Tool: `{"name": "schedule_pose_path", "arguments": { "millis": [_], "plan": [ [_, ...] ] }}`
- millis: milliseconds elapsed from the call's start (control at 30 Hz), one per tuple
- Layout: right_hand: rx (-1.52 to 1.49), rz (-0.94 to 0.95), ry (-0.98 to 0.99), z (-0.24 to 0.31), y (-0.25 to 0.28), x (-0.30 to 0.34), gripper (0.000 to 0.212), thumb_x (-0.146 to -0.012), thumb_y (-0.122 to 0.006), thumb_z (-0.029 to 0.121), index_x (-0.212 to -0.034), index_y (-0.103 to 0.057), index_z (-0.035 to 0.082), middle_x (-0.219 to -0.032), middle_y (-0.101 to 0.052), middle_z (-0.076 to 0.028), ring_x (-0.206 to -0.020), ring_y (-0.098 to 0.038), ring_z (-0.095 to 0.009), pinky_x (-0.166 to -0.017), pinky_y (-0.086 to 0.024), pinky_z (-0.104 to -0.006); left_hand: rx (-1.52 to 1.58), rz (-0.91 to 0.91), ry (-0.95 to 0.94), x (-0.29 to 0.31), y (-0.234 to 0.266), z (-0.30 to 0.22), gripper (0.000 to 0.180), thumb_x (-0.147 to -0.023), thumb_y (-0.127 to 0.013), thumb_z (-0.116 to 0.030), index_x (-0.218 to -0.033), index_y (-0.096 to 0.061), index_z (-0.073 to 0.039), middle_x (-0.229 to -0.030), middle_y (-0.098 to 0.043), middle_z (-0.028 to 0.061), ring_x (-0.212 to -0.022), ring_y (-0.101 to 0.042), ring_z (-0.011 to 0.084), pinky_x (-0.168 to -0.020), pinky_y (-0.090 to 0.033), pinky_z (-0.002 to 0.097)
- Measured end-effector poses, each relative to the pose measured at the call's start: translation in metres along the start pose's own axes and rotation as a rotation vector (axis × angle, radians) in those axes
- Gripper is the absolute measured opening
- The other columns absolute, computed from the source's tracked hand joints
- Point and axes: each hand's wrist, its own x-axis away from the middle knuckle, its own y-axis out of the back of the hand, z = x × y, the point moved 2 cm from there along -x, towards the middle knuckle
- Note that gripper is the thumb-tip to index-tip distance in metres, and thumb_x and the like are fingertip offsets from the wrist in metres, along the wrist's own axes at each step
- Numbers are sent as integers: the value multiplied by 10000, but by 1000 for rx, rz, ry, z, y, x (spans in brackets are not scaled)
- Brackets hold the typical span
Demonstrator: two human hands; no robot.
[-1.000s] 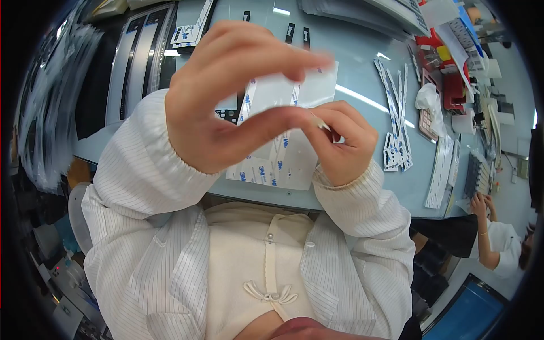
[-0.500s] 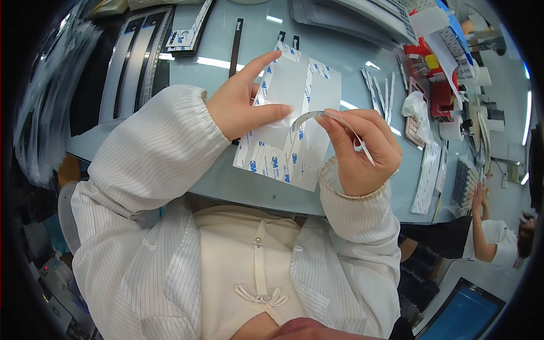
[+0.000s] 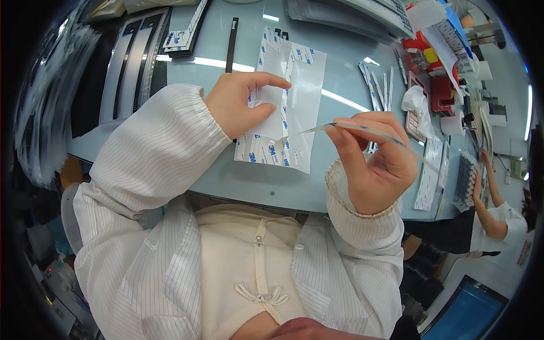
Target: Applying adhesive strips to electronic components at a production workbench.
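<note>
A pale translucent sheet [image 3: 309,107] with blue-printed backing strips along its edges and middle lies in front of me on the table. Over its left side is my left hand [image 3: 241,105], with thumb and index finger spread apart above its face; the other fingers are hidden. My right hand [image 3: 377,158] is off the sheet's right edge, thumb and fingers pinched on a thin, curved adhesive strip [image 3: 362,131]. The strip's pointed end reaches toward the sheet, and its other end is blurred. A dark flat bar [image 3: 232,45] lies just beyond my left hand.
Several narrow strips [image 3: 377,88] lie to the right, near a pink calculator [image 3: 416,122] and crumpled white tissue [image 3: 415,102]. Stacked sheets [image 3: 340,22] lie at the back. Packaged dark-and-silver panels [image 3: 133,68] are at the left. Another person [image 3: 493,226] works at the far right.
My right hand has moved right and slightly down with the strip, away from the sheet. The sheet has shifted left and up, and my left thumb and index finger have changed position on it.
</note>
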Motion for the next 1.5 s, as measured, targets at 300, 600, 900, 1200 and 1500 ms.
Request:
{"name": "schedule_pose_path", "arguments": {
  "millis": [300,600,900,1200,1500],
  "plan": [
    [2,264,-196,-37,-23,17,768,-707,-880,65,-1325,-426,19,-1194,-622,-152,-889,-677,-190,-708,-518,-253,-49,-10,-17,2,4,-5,259,-871,-690,-89,-1130,-710,-86,-1034,-725,156,-872,-727,233,-752,-602,325],
    [-149,222,-324,-39,-39,23,828,-742,-800,-41,-1383,-281,45,-1081,-658,-164,-949,-698,-218,-803,-558,-283,-37,0,3,2,6,-2,245,-878,-715,-139,-1112,-706,-67,-1043,-721,145,-891,-720,224,-770,-595,325],
    [-213,132,-411,-32,-42,21,768,-749,-762,-104,-1353,-314,55,-909,-678,-145,-861,-710,-202,-780,-587,-270,14,55,31,3,7,-3,313,-862,-734,-174,-1148,-691,-56,-1075,-710,155,-896,-725,236,-756,-605,330],
    [-256,39,-326,-30,-39,22,782,-737,-769,-115,-1352,-320,63,-903,-680,-137,-834,-708,-197,-762,-588,-268,51,93,6,0,5,3,460,-798,-770,-106,-1237,-637,-73,-1146,-683,166,-921,-722,251,-777,-613,344],
    [-197,-13,-218,-23,-32,22,815,-721,-774,-127,-1364,-313,69,-892,-677,-127,-831,-705,-195,-772,-583,-277,19,73,-8,0,5,1,465,-782,-775,-85,-1228,-643,-64,-1152,-680,170,-1003,-701,270,-877,-582,355]
  ]
}}
